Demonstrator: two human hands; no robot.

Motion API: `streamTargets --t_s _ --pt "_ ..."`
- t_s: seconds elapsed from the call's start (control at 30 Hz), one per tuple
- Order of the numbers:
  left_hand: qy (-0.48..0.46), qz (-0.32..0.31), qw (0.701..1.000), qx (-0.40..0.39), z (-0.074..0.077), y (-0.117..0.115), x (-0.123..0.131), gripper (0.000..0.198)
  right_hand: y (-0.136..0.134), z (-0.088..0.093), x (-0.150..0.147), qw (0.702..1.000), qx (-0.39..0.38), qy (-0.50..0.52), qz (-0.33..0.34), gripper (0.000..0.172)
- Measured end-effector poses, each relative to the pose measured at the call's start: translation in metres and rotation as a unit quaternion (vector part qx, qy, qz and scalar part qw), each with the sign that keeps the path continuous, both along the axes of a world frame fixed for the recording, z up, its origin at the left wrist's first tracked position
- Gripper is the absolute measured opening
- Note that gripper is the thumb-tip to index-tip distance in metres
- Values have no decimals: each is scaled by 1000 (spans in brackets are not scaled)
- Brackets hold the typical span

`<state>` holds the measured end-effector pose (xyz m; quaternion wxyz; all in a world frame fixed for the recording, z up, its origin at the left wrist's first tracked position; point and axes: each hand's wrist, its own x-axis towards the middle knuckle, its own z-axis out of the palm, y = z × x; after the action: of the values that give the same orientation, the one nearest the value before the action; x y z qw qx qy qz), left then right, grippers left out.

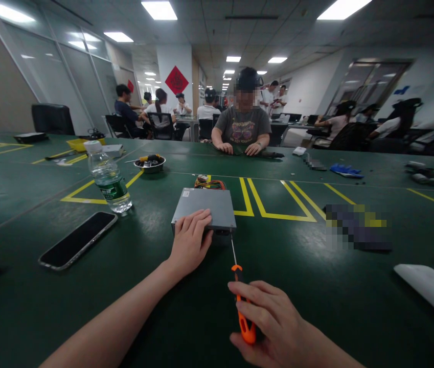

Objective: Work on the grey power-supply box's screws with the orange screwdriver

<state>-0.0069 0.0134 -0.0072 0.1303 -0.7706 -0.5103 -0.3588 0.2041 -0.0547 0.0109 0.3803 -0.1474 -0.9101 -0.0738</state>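
A grey metal box with a bundle of coloured wires at its far side rests on the green table. My left hand lies on its near left part, fingers over the top and thumb at the front edge. In my right hand is an orange and black screwdriver, held by its handle between thumb and fingers. The screwdriver's thin shaft points away from me, its tip at the front right corner of the box; whether it touches a screw is too small to tell.
Left of the box are a phone, a water bottle and a metal bowl with tools. A blurred dark item and a white object lie right. Across the green table sits a person.
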Motion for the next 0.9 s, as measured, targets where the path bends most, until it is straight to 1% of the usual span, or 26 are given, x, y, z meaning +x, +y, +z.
streamTargets --t_s 0.13,0.27,0.37,0.47,0.57,0.6,0.67,0.73,0.8,0.87,0.9 --pt "1 -2 1000 0 0 0 0 26 1 1 1 999 -23 -31 10 27" --pt "2 -2 1000 5 -1 1 0 26 0 6 4 997 14 -72 -1 29" --pt "3 -3 1000 11 -1 2 -1 26 -5 7 5 998 29 -48 -20 28" --pt "4 -4 1000 9 -1 2 -1 26 -13 6 2 997 37 -25 -64 21" --pt "2 -4 1000 4 -1 1 -1 26 -22 5 -1 992 43 -31 -113 13" --pt "2 -4 1000 3 -1 1 -1 26 -25 5 -2 990 47 -45 -122 13" --pt "2 -4 1000 3 -1 1 -1 26 -28 5 -4 985 54 -94 -138 20" --pt "1 -3 1000 3 -1 1 -1 26 -29 2 -6 976 50 -149 -153 26" --pt "0 -3 1000 6 -1 1 -1 26 -29 -4 -8 974 42 -153 -162 21" --pt "-1 -5 1000 8 -2 1 -1 26 -30 -11 -9 971 11 -156 -182 17" --pt "-1 -6 1000 8 -1 1 -1 26 -30 -14 -9 970 8 -160 -183 18"
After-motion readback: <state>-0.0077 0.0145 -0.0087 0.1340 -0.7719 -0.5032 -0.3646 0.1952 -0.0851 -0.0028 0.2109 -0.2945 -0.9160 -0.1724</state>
